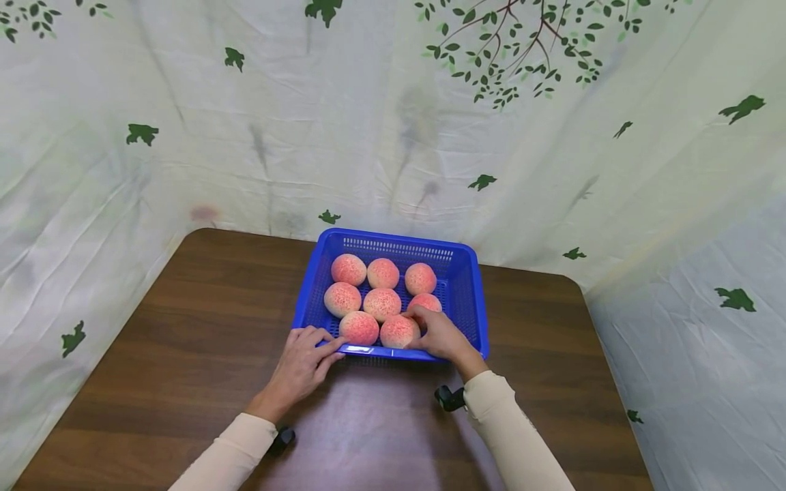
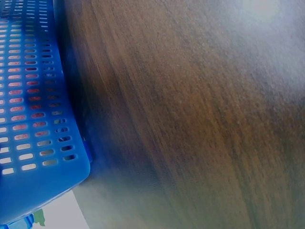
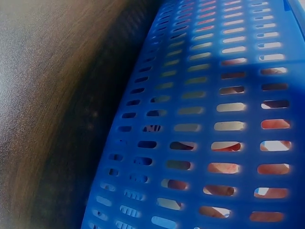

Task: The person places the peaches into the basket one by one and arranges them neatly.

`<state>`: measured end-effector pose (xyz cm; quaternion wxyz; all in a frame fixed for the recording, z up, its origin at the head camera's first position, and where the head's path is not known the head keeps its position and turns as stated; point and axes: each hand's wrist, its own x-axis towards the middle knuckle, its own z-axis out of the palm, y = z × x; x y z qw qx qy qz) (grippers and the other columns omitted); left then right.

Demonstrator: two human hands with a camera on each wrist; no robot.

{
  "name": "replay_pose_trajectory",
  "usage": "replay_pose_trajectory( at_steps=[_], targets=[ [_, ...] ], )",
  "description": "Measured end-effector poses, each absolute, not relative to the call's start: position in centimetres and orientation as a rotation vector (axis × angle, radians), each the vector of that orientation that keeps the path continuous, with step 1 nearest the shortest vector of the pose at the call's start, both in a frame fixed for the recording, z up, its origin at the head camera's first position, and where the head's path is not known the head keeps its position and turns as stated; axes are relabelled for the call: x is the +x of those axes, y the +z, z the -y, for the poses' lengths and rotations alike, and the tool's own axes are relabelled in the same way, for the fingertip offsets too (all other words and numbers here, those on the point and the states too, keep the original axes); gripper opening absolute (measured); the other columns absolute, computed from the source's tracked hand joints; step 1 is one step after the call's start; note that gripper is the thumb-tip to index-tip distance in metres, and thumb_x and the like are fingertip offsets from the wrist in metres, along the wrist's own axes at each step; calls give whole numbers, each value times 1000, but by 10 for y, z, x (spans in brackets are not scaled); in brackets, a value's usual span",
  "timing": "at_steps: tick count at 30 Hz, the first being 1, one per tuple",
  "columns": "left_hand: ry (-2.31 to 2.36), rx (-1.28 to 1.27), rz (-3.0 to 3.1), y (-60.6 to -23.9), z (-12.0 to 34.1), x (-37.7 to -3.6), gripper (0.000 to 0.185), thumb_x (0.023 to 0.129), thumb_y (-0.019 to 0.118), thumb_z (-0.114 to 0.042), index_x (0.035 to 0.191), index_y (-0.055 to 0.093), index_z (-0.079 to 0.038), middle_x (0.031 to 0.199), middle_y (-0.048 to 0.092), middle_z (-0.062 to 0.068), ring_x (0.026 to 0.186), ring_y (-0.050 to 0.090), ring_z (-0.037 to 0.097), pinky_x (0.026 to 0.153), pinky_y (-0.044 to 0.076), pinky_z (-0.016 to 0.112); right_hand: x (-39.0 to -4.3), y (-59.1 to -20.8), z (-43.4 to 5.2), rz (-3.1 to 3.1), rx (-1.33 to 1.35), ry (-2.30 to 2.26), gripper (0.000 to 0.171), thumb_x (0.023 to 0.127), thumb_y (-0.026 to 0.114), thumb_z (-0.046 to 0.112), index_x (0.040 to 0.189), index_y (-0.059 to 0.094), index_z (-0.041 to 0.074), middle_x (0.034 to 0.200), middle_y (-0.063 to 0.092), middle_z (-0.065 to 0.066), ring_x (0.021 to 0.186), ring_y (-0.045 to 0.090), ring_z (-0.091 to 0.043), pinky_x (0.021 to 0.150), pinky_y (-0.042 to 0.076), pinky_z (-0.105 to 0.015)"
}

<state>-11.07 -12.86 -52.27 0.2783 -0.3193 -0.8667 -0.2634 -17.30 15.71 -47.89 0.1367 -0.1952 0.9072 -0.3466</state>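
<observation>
A blue plastic basket (image 1: 393, 236) with slotted walls holds several pink, speckled peaches (image 1: 382, 305) in loose rows. At the front left corner, my left hand (image 1: 305, 358) holds the rim, thumb along the outer side and fingers over the top, index tip close to a front peach (image 1: 359, 329). My right hand (image 1: 443, 334) reaches over the front rim and grips the front right peach (image 1: 399, 332) between thumb and fingers. Behind those fingers another peach (image 1: 425, 302) is partly covered. Both wrist views show the basket's slotted wall (image 2: 33, 186) (image 3: 205, 109), with neither hand in sight.
The basket stands near the back edge of a brown wood-grain table (image 1: 245, 293). A pale cloth (image 1: 368, 136) printed with green leaves hangs behind and on both sides. Small black devices (image 1: 450, 398) are strapped at both wrists.
</observation>
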Motion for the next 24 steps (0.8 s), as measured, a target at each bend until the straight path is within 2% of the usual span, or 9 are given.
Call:
replay_pose_trajectory(
  at_steps=[4,10,15,19,21,22,24],
  targets=[
    [-705,-862,2329,-523,128,-110,52,100,38,-44,103,76,-8,82,59,0,79,54,20,75,35,42,-172,-479,-158,-2623,-555,-999,47,74,84,19,114,60,14,104,64,-1,89,55,-17,82,47,-37],
    [-694,-866,2346,-521,128,-110,53,101,38,-44,104,76,-8,83,58,0,80,54,20,76,36,42,-168,-479,-162,-2668,-510,-982,52,77,82,31,121,61,14,113,65,-1,98,57,-19,89,47,-43],
    [-668,-858,2398,-516,129,-110,54,101,36,-46,106,75,-9,85,59,1,82,54,21,78,36,43,-167,-481,-164,-2714,-429,-1076,47,81,78,32,121,61,13,102,66,-1,90,60,-19,83,49,-40],
    [-635,-830,2522,-507,127,-107,32,93,62,-36,108,75,-11,89,62,1,86,55,21,81,38,43,-168,-482,-168,-2741,-420,-1205,40,84,76,24,118,62,9,94,66,-5,84,62,-20,77,50,-38],
    [-629,-814,2598,-502,127,-107,30,86,72,-28,110,74,-11,92,64,1,88,56,21,82,38,42,-169,-482,-169,-2746,-408,-1247,38,85,75,22,118,63,8,94,67,-7,84,63,-20,76,51,-38],
    [-623,-807,2630,-499,126,-107,31,82,76,-25,110,74,-12,93,65,1,89,56,21,82,38,42,-169,-481,-170,-2750,-399,-1256,39,85,75,23,118,63,8,95,67,-7,84,63,-19,76,51,-38],
    [-619,-808,2686,-494,125,-109,32,83,75,-28,111,74,-12,96,67,2,91,57,22,81,39,41,-169,-480,-172,-2752,-377,-1267,39,85,75,23,119,63,7,96,67,-8,84,62,-19,77,51,-38]
  ],
)
